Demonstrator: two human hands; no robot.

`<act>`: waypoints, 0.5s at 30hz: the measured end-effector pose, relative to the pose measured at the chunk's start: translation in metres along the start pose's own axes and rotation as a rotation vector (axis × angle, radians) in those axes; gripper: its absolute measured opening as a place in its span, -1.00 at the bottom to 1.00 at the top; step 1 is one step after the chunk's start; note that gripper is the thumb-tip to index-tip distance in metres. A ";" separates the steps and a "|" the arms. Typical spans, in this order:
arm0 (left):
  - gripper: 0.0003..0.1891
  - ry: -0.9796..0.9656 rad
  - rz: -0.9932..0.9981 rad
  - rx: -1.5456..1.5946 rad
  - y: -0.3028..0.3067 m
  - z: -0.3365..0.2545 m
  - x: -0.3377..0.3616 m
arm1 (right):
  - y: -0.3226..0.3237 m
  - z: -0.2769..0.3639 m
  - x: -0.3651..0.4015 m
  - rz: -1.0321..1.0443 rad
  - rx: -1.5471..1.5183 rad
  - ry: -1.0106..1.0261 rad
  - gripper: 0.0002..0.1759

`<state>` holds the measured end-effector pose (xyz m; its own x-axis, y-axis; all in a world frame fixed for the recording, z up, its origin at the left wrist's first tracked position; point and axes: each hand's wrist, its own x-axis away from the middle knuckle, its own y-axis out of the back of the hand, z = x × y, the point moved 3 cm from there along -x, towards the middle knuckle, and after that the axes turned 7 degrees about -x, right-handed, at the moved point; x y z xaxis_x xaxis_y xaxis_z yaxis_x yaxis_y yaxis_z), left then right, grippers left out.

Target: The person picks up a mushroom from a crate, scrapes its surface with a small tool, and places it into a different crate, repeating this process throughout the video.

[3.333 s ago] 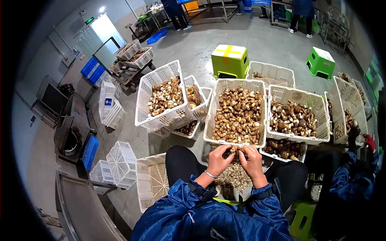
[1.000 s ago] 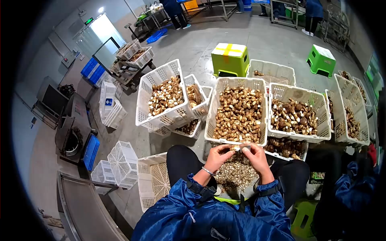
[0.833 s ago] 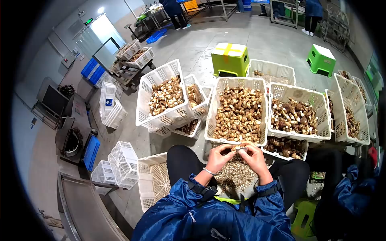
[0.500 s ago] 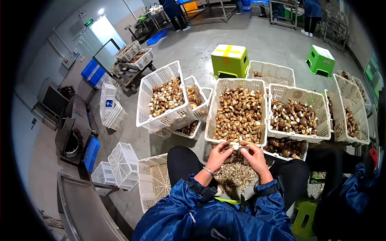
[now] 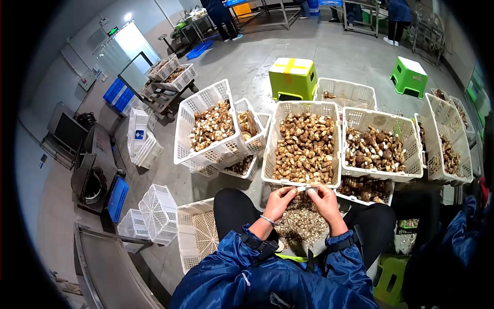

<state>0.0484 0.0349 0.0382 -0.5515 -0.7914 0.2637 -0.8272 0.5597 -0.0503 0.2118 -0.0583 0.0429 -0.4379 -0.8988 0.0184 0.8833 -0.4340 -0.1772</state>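
Between my fingertips, just over the near rim of the middle crate, is a small whitish mushroom [image 5: 301, 189]. My left hand [image 5: 276, 204] pinches it from the left, a thin band round the wrist. My right hand [image 5: 325, 202] is closed at its other end; whether a small blade is also in those fingers is too small to tell. Beyond them, the white plastic crate [image 5: 265, 154] holds many brown-and-white mushrooms [image 5: 304, 147]. Below the hands, between my knees, lies a heap of pale and brown trimmings [image 5: 302, 225].
Mushroom crates stand to the left [image 5: 182, 131] and right [image 5: 381, 174], some stacked. A bare crate [image 5: 186, 232] sits by my left knee. Green stools [image 5: 292, 82] stand beyond. A blue-sleeved person [image 5: 453, 242] is close on my right; other people stand at far tables.
Both hands stay over the crate's near edge, their fingers shifting slightly around the mushroom. The view has moved very slightly; the crates stay put.
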 end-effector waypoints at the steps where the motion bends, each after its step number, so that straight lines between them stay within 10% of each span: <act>1: -0.69 0.053 0.014 0.098 -0.002 -0.002 0.002 | -0.001 0.001 0.000 -0.020 -0.090 -0.023 -0.76; 6: -0.72 0.034 -0.017 0.116 -0.003 0.007 -0.003 | -0.010 0.024 0.004 0.017 0.273 0.300 -0.75; 8: -0.74 0.040 -0.010 0.096 -0.004 0.004 -0.001 | -0.005 0.004 0.002 0.000 0.096 0.007 -0.77; 12: -0.71 0.016 0.011 0.074 -0.005 -0.005 0.003 | -0.009 0.016 0.004 -0.013 0.037 0.017 -0.80; 13: -0.70 -0.040 0.004 -0.027 -0.003 -0.001 0.001 | -0.012 0.015 0.000 -0.059 0.272 0.375 -0.81; 15: -0.69 -0.151 0.005 -0.175 -0.002 -0.002 0.000 | -0.010 0.015 0.003 -0.010 0.166 0.186 -0.81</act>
<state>0.0503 0.0338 0.0406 -0.5767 -0.8088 0.1155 -0.8001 0.5877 0.1203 0.2046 -0.0574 0.0591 -0.4561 -0.8746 -0.1644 0.8876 -0.4603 -0.0136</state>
